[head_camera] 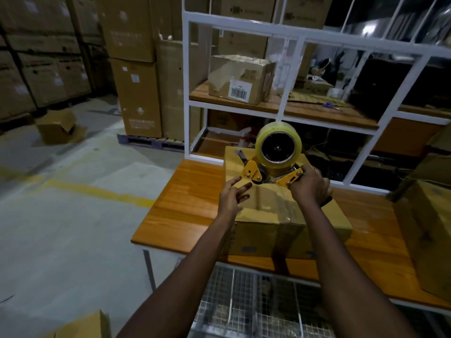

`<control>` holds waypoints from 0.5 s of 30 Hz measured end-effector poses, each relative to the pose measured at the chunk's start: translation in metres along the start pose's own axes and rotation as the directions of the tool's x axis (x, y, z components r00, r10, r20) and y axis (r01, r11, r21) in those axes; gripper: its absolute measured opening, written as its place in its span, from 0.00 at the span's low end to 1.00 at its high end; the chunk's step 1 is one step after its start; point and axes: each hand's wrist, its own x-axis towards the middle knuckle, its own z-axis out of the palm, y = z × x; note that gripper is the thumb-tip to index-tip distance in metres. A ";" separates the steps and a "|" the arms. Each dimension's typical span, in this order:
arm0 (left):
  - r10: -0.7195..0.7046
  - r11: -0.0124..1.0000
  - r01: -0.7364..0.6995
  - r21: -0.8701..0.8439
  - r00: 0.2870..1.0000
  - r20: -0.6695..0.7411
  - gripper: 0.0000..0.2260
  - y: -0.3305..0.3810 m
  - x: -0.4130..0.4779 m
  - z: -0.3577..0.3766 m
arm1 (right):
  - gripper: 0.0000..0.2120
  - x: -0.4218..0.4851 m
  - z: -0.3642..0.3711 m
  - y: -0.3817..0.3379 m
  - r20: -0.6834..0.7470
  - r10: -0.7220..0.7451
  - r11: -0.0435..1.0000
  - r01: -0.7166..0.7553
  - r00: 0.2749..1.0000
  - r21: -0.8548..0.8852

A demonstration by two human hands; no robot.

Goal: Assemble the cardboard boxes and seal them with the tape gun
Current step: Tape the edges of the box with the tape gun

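With the right hand (pixel 310 186) gripping the tape gun (pixel 278 152) atop the box (pixel 268 230) beneath both hands, and the left hand (pixel 233 194) spread loose just beside its front, those fingers could catch the cutter if it jerks.

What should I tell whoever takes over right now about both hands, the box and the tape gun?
Right hand grips the handle of the yellow tape gun with its clear roll, standing on the brown cardboard box on the orange wooden table.
Left hand open, fingers spread by the gun's front.
Done: flaps closed, glossy tape along the near top.
Left: probably finish the strip and cut it.
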 end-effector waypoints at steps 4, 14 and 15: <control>-0.044 0.996 0.037 0.087 0.996 0.075 0.14 -0.004 0.005 -0.007 | 0.10 -0.006 0.001 -0.009 -0.006 0.012 1.000 -0.012 1.000 0.017; -0.274 0.958 0.280 -0.064 0.958 0.084 0.15 0.003 0.014 -0.008 | 0.10 -0.020 -0.002 -0.017 0.008 0.044 0.999 -0.044 0.999 0.012; -0.301 0.948 0.307 -0.083 0.950 0.082 0.15 0.003 0.014 -0.010 | 0.11 -0.021 -0.002 -0.017 0.012 0.046 0.999 -0.046 0.999 0.010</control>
